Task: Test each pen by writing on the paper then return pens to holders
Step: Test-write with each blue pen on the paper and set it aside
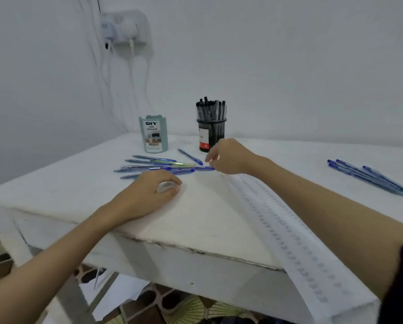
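Several blue pens (153,167) lie fanned out on the white table (55,183), in front of a teal holder (153,134) marked DIY. A black mesh holder (211,134) full of black pens stands to its right. My right hand (230,157) reaches over the right end of the pile, its fingertips at the tip of one blue pen (204,168); whether they grip it is unclear. My left hand (149,195) rests loosely curled on the paper (207,213), holding nothing. Rows of blue scribbles (287,232) run down the sheet's right part.
A second group of blue pens (369,178) lies at the table's right side. A single blue pen (190,156) lies apart near the black holder. A wall socket with plugs and hanging cables (125,31) is behind the table. The table's front edge (195,251) is chipped.
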`<state>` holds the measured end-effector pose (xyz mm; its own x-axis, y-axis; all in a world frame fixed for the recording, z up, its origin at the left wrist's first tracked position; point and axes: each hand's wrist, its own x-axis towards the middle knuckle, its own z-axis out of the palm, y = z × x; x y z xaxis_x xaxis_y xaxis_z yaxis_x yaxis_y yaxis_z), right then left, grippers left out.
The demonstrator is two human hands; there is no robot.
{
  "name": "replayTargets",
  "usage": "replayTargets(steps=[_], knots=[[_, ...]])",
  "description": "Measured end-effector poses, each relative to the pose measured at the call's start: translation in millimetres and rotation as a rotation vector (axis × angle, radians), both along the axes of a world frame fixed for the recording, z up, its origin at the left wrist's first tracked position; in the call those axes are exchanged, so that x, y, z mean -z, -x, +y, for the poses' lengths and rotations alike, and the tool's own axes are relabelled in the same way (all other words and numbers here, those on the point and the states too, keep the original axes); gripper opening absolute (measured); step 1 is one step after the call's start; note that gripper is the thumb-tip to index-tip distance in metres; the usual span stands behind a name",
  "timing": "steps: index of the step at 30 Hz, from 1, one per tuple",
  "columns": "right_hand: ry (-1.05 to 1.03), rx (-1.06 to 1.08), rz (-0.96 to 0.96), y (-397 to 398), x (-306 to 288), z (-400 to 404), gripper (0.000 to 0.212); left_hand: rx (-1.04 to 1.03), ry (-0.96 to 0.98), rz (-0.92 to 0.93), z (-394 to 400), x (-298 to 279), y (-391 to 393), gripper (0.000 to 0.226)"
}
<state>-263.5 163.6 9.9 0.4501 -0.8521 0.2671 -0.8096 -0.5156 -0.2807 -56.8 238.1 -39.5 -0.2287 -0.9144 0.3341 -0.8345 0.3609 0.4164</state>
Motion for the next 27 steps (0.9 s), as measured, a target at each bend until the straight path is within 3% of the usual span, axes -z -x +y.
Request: replayTargets(steps=[4,7,16,18,24,27], knots=[[0.051,-0.08,0.158,-47,16,-3,0.041,-0.028,0.021,0.028,3,6,-13,0.021],[0.173,-0.039,0.289,-66,27,-4,0.036,-0.031,0.03,0.046,2,10,-17,0.024],[0.05,0.021,-0.1,-49,16,-13,0.016,-0.026,0.039,0.03,2,11,-21,0.025],[-0.024,0.058,-0.266,-31,1,-10,0.012,-0.025,0.048,-0.007,0,9,-19,0.023],[-0.308,0.204,-1.105,47,-32,-9,0.005,0.068,0.075,0.028,-12,-1,20,0.018],[-0.427,0.25,-1.31,85,-37,-4,0.011,0.117,0.037,0.014,-23,-4,53,0.022]])
